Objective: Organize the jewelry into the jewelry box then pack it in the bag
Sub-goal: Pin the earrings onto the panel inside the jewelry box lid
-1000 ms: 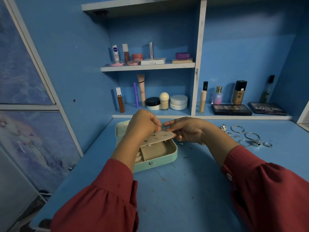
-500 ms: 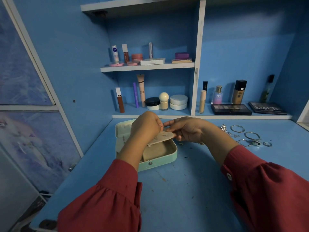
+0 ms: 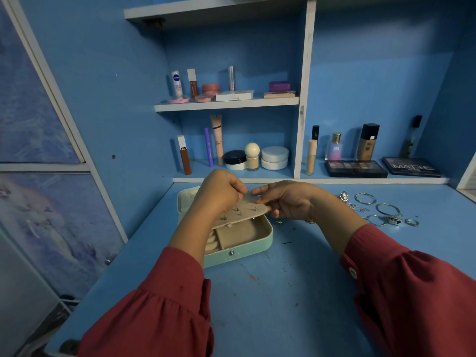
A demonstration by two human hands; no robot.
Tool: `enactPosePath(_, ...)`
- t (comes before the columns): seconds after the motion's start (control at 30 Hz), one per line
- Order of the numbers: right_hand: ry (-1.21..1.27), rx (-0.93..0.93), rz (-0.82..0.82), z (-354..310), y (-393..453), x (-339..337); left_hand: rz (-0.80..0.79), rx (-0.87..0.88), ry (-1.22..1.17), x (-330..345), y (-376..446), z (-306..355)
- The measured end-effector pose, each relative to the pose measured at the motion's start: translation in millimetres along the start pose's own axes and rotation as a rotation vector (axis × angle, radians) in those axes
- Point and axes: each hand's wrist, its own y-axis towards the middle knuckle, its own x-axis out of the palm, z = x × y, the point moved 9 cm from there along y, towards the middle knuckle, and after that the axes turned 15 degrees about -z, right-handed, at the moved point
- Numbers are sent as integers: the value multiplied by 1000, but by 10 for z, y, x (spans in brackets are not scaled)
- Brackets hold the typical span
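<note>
Near the middle of the frame a mint-green jewelry box (image 3: 239, 251) sits open on the blue desk (image 3: 283, 292), its lid standing up behind the left hand. Inside, beige compartments show, with padded ring rolls at the left end.

Both hands hold a beige earring panel (image 3: 244, 215) tilted above the box. Several small stud earrings (image 3: 238, 212) are pinned through it. The left hand (image 3: 219, 191) curls over the panel's upper left part, fingers bent down onto it; whether the fingertips pinch a stud or only the panel cannot be told. The right hand (image 3: 286, 199) pinches the panel's right end, thumb on top and fingers beneath.

In the right of the frame, on the desk, lies loose silver jewelry: bangles (image 3: 365, 198), a ring (image 3: 411, 222) and a dark-stoned piece (image 3: 394, 220), well apart from the box. Two tiny pieces rest on the desk just below the right wrist.

Dark red sleeves (image 3: 159, 305) fill the lower corners. Shelves (image 3: 226, 105) across the upper middle carry cosmetics, and eyeshadow palettes (image 3: 355, 168) lie at the right.
</note>
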Motion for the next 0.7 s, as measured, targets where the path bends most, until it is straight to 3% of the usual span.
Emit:
enactPosePath(0.53, -12, 4, -1, -10, -13, 14, -21, 37, -16, 70, 43, -11)
enactPosePath(0.7, -15, 7, 7, -7, -19, 15, 53, 70, -79, -16, 17, -20)
